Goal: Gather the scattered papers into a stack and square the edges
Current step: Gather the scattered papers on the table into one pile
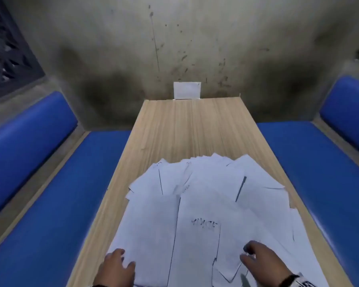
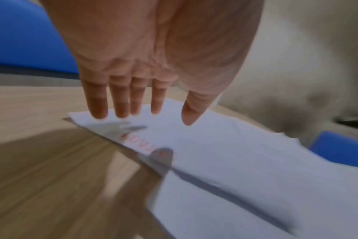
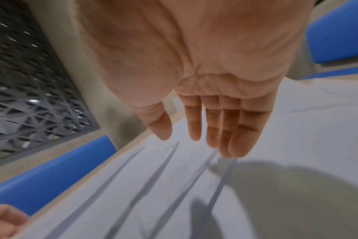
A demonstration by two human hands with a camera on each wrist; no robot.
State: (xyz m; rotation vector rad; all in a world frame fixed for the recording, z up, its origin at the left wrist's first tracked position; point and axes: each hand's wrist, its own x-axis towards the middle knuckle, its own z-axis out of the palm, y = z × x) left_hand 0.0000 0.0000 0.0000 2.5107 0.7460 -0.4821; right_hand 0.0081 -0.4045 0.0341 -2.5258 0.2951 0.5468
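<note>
Several white papers (image 1: pixel 207 204) lie fanned and overlapping across the near half of a light wooden table (image 1: pixel 191 125). My left hand (image 1: pixel 117 266) hovers at the papers' near left edge, fingers straight and spread; the left wrist view shows that hand (image 2: pixel 145 113) just above a sheet (image 2: pixel 225 153) and holding nothing. My right hand (image 1: pixel 257 257) is over the near right of the spread. In the right wrist view the right hand (image 3: pixel 196 137) is held flat with straight fingers above the papers (image 3: pixel 317 129), apart from them.
Blue padded benches (image 1: pixel 50 204) (image 1: pixel 319 172) run along both sides of the table. A stained concrete wall (image 1: pixel 174 48) closes the far end, where a small white card (image 1: pixel 187 90) stands. A dark lattice grille (image 1: pixel 8 48) is at upper left.
</note>
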